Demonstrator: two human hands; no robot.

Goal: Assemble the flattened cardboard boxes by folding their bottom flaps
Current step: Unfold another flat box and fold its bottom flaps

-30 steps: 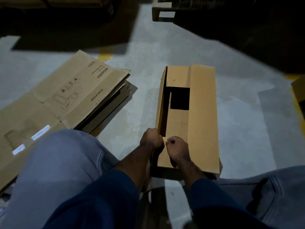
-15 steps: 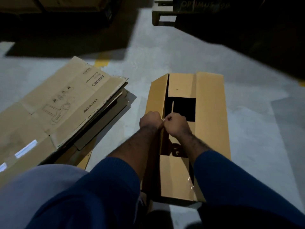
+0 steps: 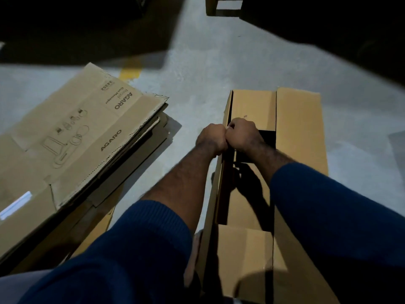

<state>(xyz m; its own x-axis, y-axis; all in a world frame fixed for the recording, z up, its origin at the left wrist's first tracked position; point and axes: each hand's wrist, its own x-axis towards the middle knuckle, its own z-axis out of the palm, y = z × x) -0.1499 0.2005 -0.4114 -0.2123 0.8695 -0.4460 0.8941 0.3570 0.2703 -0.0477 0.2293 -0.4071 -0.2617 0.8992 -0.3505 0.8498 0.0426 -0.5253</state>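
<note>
A long brown cardboard box point(image 3: 300, 132) stands on the grey floor in front of me with its bottom flaps facing up. Its right long flap lies folded flat over the opening, and the short flaps at the near and far ends are folded in. The left long flap point(image 3: 221, 194) stands nearly upright. My left hand point(image 3: 210, 140) grips that flap's top edge from the outside. My right hand point(image 3: 243, 134) grips the same edge from the inside, knuckle to knuckle with the left. A dark gap shows inside the box beside my right hand.
A stack of flattened printed cardboard boxes point(image 3: 76, 139) lies on the floor to the left. A wooden pallet corner point(image 3: 223, 7) sits at the far top. Dark shadow covers the back and the right. My knee point(image 3: 17, 288) is at the lower left.
Both hands have slid along the left long flap from its near end toward the far end. The flap tilted outward half a second ago and now stands nearly upright. My head has moved closer.
</note>
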